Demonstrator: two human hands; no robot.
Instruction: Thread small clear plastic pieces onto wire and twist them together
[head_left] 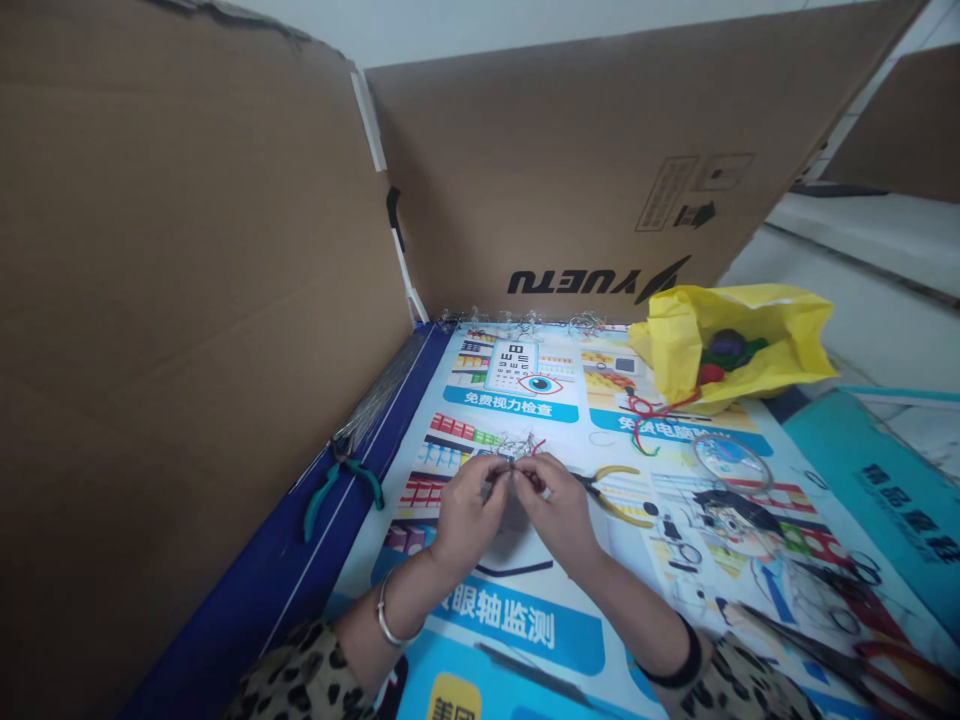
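My left hand (471,505) and my right hand (559,505) meet over the middle of the printed mat. Both are closed, with thumbs and forefingers pinched together at the tips. Between them is a small piece of thin wire (511,461), mostly hidden by the fingers. Just beyond the fingertips is a silvery tangle of fine wire (517,443) with a bit of red by it; whether it joins the held piece I cannot tell. Pliers with yellow handles (621,494) lie right beside my right hand, partly covered by it.
Teal-handled pliers (341,492) and straight wires (386,390) lie along the left. Wire bundles (525,322) line the back edge by a cardboard wall (570,180). Rightward are a yellow bag (675,340), red cord (645,410), a wire coil (731,463) and large scissors (825,655).
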